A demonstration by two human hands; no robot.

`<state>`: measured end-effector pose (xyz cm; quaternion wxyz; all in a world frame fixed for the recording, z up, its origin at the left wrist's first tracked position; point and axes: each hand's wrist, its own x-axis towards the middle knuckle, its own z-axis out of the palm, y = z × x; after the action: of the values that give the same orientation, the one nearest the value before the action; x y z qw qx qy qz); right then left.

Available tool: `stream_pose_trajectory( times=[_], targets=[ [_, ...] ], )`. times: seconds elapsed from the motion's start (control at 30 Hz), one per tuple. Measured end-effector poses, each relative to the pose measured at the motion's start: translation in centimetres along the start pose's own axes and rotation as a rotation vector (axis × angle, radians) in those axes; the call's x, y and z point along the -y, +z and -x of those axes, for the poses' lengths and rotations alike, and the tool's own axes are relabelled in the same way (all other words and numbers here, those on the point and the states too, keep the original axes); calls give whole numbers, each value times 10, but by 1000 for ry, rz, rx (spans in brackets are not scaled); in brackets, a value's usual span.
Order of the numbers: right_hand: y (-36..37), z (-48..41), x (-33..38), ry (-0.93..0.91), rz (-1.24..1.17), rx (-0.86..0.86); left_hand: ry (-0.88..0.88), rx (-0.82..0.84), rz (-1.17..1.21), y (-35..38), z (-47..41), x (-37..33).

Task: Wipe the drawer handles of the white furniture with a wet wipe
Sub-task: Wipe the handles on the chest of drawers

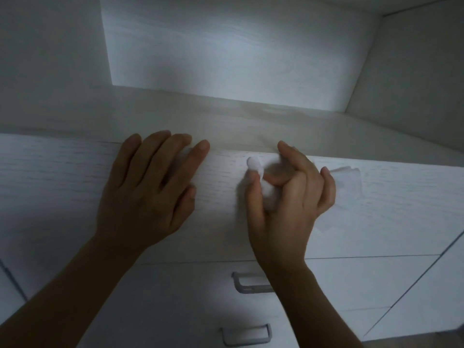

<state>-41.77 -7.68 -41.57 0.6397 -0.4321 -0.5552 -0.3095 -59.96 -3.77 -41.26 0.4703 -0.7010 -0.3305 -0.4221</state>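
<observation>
Here, the white furniture [62,177] fills the dim view, its wood-grain top running from nine to three o'clock, with a lit recess behind at twelve. The left hand [148,187] lies flat on the top near its back edge, fingers spread, holding nothing that shows. Just to its right, well clear of it, the right hand [288,194] is curled around a bunched wet wipe [263,184], a white tuft poking out by the thumb. At five to six o'clock, below the front edge, two grey drawer handles [251,285] sit untouched; the upper one is partly hidden by the right wrist. A vertical seam runs at four o'clock.
</observation>
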Motion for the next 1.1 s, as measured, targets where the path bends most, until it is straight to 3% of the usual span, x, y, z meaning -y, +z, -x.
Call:
stream_pose_trajectory(
  times=[0.23, 0.37, 0.53, 0.67, 0.8, 0.9, 1.1],
  targets=[
    [6, -6, 15, 109, 15, -31, -10, -2, -12, 0, 1, -1],
    [-7, 0, 4, 11, -64, 103, -7, -4, -9, 1, 1, -2],
    [2, -6, 13, 95, -14, 19, 2, -14, -17, 1, 1, 0],
    [-6, -4, 6, 45, -36, 104, -1, -14, -11, 1, 1, -2],
    [0, -8, 12, 101, -5, 43, 4, -15, -23, 0, 1, 0],
    [-6, -4, 6, 49, -21, 111, 5, -5, -8, 1, 1, -1],
    [0, -6, 8, 75, 11, 76, -5, 1, -5, -1, 0, -1]
  ],
)
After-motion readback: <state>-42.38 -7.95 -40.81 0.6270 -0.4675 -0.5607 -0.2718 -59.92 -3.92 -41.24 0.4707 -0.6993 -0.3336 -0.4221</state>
